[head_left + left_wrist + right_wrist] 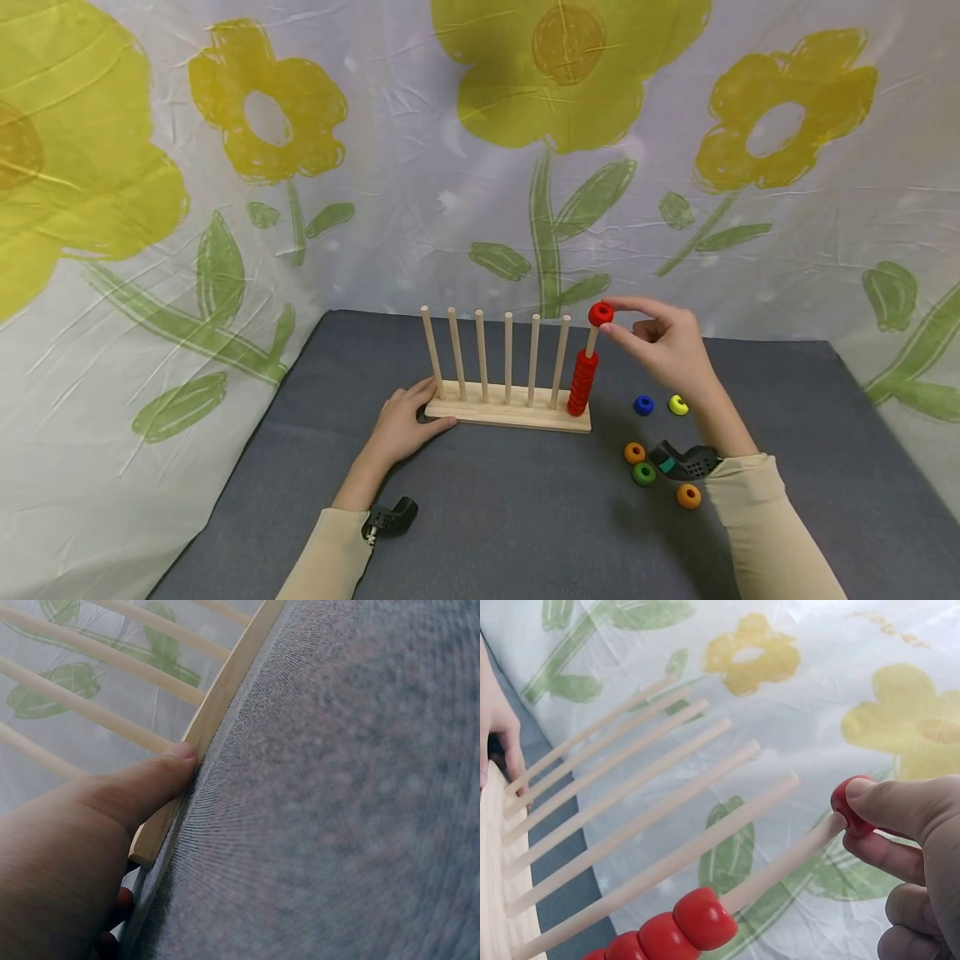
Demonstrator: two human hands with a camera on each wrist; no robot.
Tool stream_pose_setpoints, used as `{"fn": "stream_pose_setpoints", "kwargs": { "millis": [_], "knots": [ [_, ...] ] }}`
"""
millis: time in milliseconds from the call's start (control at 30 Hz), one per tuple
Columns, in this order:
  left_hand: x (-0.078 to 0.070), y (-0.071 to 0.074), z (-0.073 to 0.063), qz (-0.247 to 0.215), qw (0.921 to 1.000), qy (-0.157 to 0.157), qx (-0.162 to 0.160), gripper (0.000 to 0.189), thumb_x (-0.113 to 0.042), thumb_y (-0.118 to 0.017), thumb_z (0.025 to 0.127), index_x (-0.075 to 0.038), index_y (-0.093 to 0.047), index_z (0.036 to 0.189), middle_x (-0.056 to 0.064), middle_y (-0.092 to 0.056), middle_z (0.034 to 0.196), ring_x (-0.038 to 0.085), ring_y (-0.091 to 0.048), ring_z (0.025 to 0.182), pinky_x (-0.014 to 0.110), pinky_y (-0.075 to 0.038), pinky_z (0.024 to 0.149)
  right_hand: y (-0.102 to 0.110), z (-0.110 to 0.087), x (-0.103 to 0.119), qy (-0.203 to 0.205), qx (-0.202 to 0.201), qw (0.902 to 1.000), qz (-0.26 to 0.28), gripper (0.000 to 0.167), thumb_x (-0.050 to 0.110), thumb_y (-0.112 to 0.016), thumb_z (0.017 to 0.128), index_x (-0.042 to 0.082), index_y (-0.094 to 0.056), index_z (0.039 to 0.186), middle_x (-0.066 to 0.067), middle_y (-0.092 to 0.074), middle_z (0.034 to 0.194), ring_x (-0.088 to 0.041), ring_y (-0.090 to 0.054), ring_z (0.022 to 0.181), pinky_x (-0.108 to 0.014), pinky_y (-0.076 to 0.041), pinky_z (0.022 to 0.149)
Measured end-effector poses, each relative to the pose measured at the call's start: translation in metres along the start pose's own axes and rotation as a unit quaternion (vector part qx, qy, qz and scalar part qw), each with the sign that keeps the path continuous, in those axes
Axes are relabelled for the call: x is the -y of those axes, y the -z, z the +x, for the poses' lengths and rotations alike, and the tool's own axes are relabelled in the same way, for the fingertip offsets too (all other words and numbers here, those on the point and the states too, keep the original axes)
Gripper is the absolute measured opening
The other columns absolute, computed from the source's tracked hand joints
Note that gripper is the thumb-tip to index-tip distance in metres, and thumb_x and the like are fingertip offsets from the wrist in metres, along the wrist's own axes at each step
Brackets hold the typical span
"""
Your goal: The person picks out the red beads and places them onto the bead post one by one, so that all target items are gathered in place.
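Observation:
A pale wooden rack with several upright pegs stands on the dark cloth. Red beads are stacked on its rightmost peg, while the other pegs are bare. My right hand pinches one red bead between thumb and forefinger, right at the tip of that same peg, above the stack. With thumb along the front edge and fingers behind, my left hand grips the left end of the rack's base.
Right of the rack lie loose beads: blue, yellow, green and two orange ones, one beside the green and another nearer me. A flowered cloth hangs behind the table.

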State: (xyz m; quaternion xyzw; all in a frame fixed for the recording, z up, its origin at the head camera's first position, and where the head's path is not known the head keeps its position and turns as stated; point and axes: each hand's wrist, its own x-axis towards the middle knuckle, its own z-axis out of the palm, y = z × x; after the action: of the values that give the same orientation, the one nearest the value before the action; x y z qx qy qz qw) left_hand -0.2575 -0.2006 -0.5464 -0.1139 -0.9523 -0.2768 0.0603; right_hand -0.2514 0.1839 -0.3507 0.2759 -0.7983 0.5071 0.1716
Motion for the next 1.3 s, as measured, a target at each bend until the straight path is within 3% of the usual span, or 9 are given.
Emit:
{"fn": "stream_pose_setpoints", "kwargs": {
  "millis": [500, 733, 833, 900, 1033, 1300],
  "knots": [
    [-0.0037, 0.0022, -0.0013, -0.006, 1.0, 0.002, -0.003, 0.086, -0.053, -0.077, 0.088, -0.006, -0.047, 0.153, 0.012, -0.044, 0.155, 0.035, -0.051, 0.115, 0.055, -0.038, 0.098, -0.0042, -0.0005, -0.0001, -0.015, 0.013, 0.9998, -0.008, 0.029, -0.006, -0.073, 0.091, -0.005, -0.071, 0.12, 0.001, -0.03, 0.049, -0.002, -0.022, 0.043, -0.031, -0.022, 0.041],
    [-0.0028, 0.0019, -0.0011, -0.001, 1.0, 0.001, -0.005, 0.087, -0.054, -0.077, 0.088, -0.007, -0.046, 0.153, 0.012, -0.043, 0.156, 0.033, -0.051, 0.113, 0.053, -0.039, 0.097, -0.0066, -0.0022, -0.0018, -0.028, 0.018, 0.9994, -0.013, 0.03, -0.003, -0.074, 0.092, -0.004, -0.071, 0.121, -0.001, -0.056, 0.062, -0.002, -0.024, 0.043, -0.031, -0.025, 0.04],
    [-0.003, 0.0019, -0.0009, -0.004, 1.0, 0.002, -0.004, 0.087, -0.055, -0.076, 0.088, -0.007, -0.046, 0.153, 0.012, -0.043, 0.156, 0.032, -0.051, 0.113, 0.053, -0.039, 0.097, -0.0075, -0.0036, -0.0031, -0.03, 0.018, 0.9993, -0.015, 0.03, -0.003, -0.074, 0.092, -0.004, -0.071, 0.122, -0.005, -0.057, 0.064, -0.003, -0.024, 0.043, -0.032, -0.025, 0.04],
    [-0.0031, 0.0019, -0.0009, -0.006, 1.0, 0.001, -0.004, 0.087, -0.055, -0.077, 0.087, -0.007, -0.046, 0.153, 0.012, -0.043, 0.156, 0.032, -0.051, 0.112, 0.053, -0.039, 0.097, -0.0079, -0.0046, -0.0041, -0.031, 0.017, 0.9993, -0.015, 0.03, -0.003, -0.074, 0.092, -0.004, -0.071, 0.121, -0.004, -0.054, 0.061, -0.003, -0.023, 0.043, -0.032, -0.024, 0.04],
    [-0.0027, 0.0014, -0.0009, -0.006, 1.0, 0.0, -0.006, 0.087, -0.055, -0.076, 0.087, -0.007, -0.046, 0.154, 0.012, -0.043, 0.156, 0.031, -0.051, 0.109, 0.052, -0.04, 0.096, -0.0083, -0.0056, -0.006, -0.032, 0.016, 0.9993, -0.014, 0.03, -0.002, -0.075, 0.092, -0.004, -0.071, 0.122, 0.0, -0.032, 0.049, -0.004, -0.022, 0.043, -0.032, -0.023, 0.04],
    [-0.0019, 0.001, -0.001, -0.006, 1.0, -0.002, -0.007, 0.087, -0.055, -0.076, 0.087, -0.007, -0.046, 0.153, 0.012, -0.044, 0.155, 0.03, -0.051, 0.108, 0.052, -0.04, 0.095, -0.0084, -0.0054, -0.0065, -0.028, 0.016, 0.9995, -0.008, 0.03, -0.003, -0.074, 0.091, -0.004, -0.071, 0.121, 0.003, -0.03, 0.049, -0.004, -0.022, 0.044, -0.032, -0.023, 0.041]
  ]
}}
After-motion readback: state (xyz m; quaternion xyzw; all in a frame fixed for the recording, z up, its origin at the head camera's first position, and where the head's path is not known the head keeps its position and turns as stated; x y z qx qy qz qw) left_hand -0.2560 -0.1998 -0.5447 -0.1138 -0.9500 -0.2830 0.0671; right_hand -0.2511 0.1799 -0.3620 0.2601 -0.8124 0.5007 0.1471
